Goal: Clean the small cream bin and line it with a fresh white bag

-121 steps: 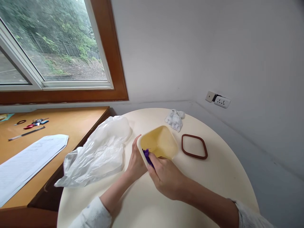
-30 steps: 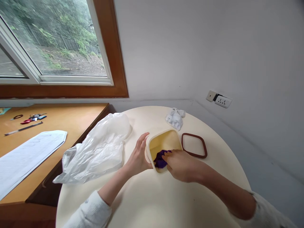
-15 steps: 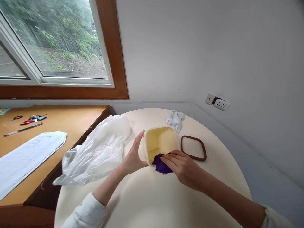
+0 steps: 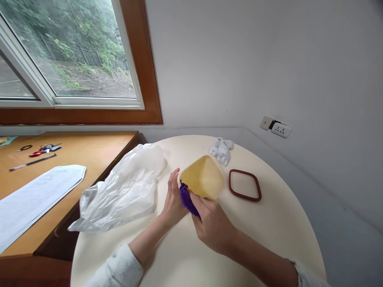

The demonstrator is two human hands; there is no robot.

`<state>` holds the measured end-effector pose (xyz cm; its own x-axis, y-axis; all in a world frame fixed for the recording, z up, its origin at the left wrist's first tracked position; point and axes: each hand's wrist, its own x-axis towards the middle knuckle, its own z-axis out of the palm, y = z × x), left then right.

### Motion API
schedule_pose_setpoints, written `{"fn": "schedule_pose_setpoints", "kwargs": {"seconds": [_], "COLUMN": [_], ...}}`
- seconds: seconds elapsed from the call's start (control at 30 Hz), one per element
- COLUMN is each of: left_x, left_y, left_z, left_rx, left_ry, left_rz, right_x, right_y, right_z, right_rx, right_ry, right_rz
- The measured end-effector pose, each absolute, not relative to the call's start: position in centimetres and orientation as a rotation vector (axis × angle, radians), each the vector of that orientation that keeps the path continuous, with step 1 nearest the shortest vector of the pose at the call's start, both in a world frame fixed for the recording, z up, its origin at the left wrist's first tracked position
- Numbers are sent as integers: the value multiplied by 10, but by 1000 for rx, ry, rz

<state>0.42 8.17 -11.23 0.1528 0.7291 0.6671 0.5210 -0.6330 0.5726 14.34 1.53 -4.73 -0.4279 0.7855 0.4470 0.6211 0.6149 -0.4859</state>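
A pale yellow, square-cornered plastic container [image 4: 206,175] is tilted above the round table, its open side facing me. My left hand [image 4: 174,201] grips its left side, with the fingertips showing at the upper left rim. In my right hand [image 4: 214,223] is a bunched purple cloth [image 4: 188,201], pressed over the container's near left rim. The fingers of my right hand are pinched round the cloth, partly hidden. To the right, a reddish-brown rounded-square ring [image 4: 244,185] lies flat on the table, apart from my hands.
A crumpled clear plastic bag [image 4: 122,191] spreads over the left of the round table [image 4: 167,259]. A small white crumpled bag [image 4: 221,150] lies at the back. On the wooden desk [image 4: 101,147] are papers [image 4: 38,203], a pen [image 4: 32,162] and keys [image 4: 48,148]. Wall sockets [image 4: 281,129] are at right.
The container has turned and tilted in my left hand. My right hand has moved the purple cloth left, from the near rim's middle to the left rim.
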Motion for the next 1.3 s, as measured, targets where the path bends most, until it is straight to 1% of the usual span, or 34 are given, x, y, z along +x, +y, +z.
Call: {"fn": "schedule_pose_setpoints", "kwargs": {"seconds": [0.1, 0.23, 0.43, 0.5, 0.67, 0.8, 0.9, 0.97, 1.03, 1.07, 1.2, 1.23, 1.3], "left_x": [-1, -3, -2, -1, -1, -3, -2, -1, 0, 0, -1, -2, -3], "left_y": [85, 87, 86, 86, 87, 91, 92, 92, 92, 92, 95, 95, 96], "left_z": [-108, -103, -99, -97, -95, -95, -95, -94, -93, -93, -90, -89, -86], "left_rx": [2353, 2386, 2494, 2535, 2588, 2566, 2497, 2456, 2453, 2454, 2327, 2289, 2266], "left_ry": [1076, 993, 860, 816, 784, 812, 868, 887, 873, 871, 1006, 1041, 1068], "left_rz": [1463, 1398, 1358, 1366, 1357, 1333, 1326, 1326, 1325, 1326, 1298, 1289, 1272], "right_x": [155, 170, 165, 159, 149, 156, 173, 188, 205, 213, 247, 255, 269], "right_y": [11, 15, 58, 74, 93, 76, 53, 37, 27, 24, 30, 34, 42], "right_z": [-31, -12, -23, -32, -42, -28, -9, 2, 9, 11, 1, -4, -14], "right_rx": [-1148, -1243, -1503, -1559, -1757, -1872, -1806, -1725, -1647, -1610, -1561, -1581, -1619], "right_ry": [-2322, -2531, -2750, -2805, -2817, -2794, -2770, -2688, -2526, -2408, -1727, -1542, -1233], "right_rz": [464, 489, 708, 674, 459, 330, 284, 308, 440, 554, 1141, 1244, 1344]}}
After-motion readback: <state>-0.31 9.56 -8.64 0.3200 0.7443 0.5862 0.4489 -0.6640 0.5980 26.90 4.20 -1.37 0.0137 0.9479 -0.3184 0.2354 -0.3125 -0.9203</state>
